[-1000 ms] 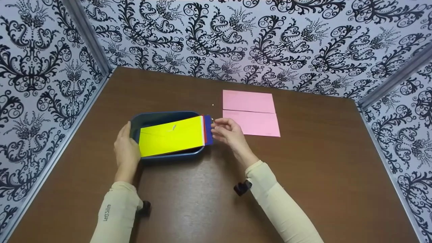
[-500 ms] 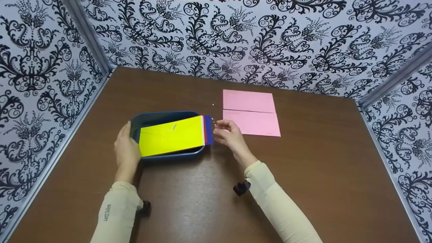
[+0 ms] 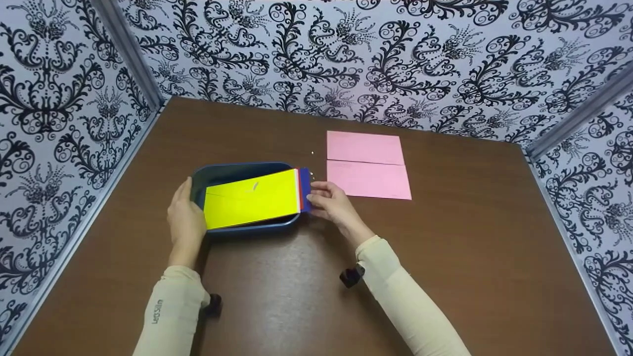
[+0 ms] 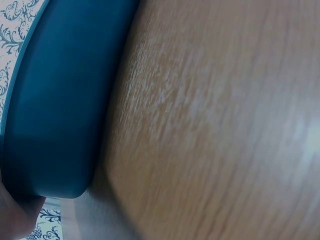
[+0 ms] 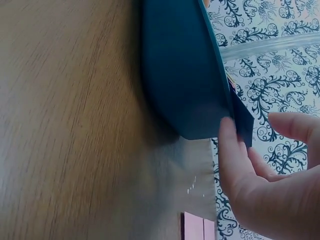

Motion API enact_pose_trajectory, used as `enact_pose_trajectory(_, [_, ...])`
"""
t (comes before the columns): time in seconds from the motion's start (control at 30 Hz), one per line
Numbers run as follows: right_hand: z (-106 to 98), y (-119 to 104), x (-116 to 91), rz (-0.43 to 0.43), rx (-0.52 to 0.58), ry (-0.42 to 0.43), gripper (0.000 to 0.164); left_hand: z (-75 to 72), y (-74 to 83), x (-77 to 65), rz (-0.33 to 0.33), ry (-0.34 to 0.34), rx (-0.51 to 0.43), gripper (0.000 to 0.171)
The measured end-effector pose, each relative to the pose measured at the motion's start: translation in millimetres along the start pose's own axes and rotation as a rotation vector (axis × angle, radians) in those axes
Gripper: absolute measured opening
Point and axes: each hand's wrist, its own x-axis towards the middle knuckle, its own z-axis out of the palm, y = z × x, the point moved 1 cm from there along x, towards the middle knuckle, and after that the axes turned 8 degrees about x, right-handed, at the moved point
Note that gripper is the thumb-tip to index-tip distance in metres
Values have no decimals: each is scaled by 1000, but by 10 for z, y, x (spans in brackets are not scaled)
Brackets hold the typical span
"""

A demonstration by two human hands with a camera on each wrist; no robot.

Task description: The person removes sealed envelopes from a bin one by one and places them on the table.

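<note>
A dark blue plastic tray [image 3: 252, 229] stands on the table left of centre. Across it lies a stack of coloured paper with a yellow sheet [image 3: 252, 200] on top. White, red and blue edges fan out at its right end, and the blue sheet [image 3: 305, 190] juts past the rim. My left hand [image 3: 187, 217] rests along the tray's left end with fingers straight. At the other end my right hand [image 3: 339, 205] touches the blue sheet. In the right wrist view its thumb stands apart from the blue sheet [image 5: 243, 120], while the other fingers reach under it, by the tray wall.
Two pink paper panels [image 3: 366, 148], one beyond the other, lie flat behind the right hand. Small white specks [image 3: 312, 153] dot the brown wooden table [image 3: 277, 296] beside the tray. Walls [image 3: 336, 59] with a black-and-white scroll pattern enclose the back and sides.
My right hand first drew slightly off the blue sheet, then came back left to its edge, a little lower. The left hand, tray and stack have stayed put.
</note>
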Motion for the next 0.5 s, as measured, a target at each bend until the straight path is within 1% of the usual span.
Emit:
enact_pose_trajectory(0.17, [11, 26, 15, 2, 37, -14, 45, 1, 2, 3, -5, -5, 1, 57])
enact_pose_trajectory(0.5, [18, 65, 50, -9, 7, 6, 40, -8, 14, 3, -12, -12, -3, 58])
